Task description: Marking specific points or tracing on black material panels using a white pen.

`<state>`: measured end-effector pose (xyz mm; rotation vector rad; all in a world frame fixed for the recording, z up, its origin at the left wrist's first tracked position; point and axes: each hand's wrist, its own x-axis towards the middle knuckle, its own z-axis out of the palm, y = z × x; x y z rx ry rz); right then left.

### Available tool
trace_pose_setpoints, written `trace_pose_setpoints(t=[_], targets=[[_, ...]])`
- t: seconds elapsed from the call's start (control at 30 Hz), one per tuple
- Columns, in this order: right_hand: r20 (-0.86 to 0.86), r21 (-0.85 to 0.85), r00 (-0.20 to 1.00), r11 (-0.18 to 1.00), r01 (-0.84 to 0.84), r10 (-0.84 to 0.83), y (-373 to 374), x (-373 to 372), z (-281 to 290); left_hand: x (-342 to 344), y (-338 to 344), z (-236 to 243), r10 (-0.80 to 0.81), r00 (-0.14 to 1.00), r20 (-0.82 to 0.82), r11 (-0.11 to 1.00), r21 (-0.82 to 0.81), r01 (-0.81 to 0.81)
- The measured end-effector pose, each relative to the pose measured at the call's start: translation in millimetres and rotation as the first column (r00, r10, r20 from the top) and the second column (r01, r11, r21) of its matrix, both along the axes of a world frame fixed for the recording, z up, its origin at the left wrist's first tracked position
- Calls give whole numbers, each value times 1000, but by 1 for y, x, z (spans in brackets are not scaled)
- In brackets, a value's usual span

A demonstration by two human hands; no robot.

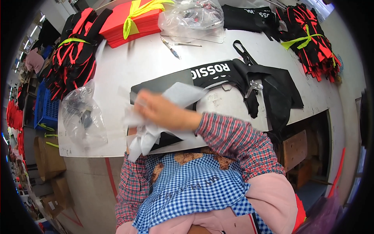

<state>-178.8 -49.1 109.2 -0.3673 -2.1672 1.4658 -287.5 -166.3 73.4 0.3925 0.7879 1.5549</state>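
Observation:
My right hand (165,113) is smeared by motion over the near left of the table, its fingers closed round crumpled white sheets (183,93). More of this thin white material hangs below it. My left hand (131,134) is just under the right one, mostly hidden behind the sheets, so its fingers do not show. Beneath both hands lies a black fabric piece (161,84) with white lettering, curving round to the right. At its right end are black straps (245,52) and a shiny metal clip (254,86).
The white table (117,70) holds black-and-red strap bundles (78,50) left and right, a red stack (130,23) tied in yellow, plastic bags (83,113), a pen (170,47) and folded black pieces (245,17). A blue crate (46,107) stands left, beside cardboard boxes (47,158).

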Motion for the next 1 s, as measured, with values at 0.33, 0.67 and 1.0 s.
trace_pose_setpoints(t=[0.33, 0.67, 1.0], targets=[[-158, 161, 928, 918, 362, -338, -32, 30, -47, -6, 0, -51, 173, 920, -353, 971, -97, -219], [280, 128, 312, 358, 925, -908, 72, 165, -123, -5, -5, -34, -36, 330, -943, 965, -119, -235], [324, 198, 297, 371, 907, -898, 105, 173, -117, -1, -5, -37, -195, -102, -975, 964, -172, -202]])
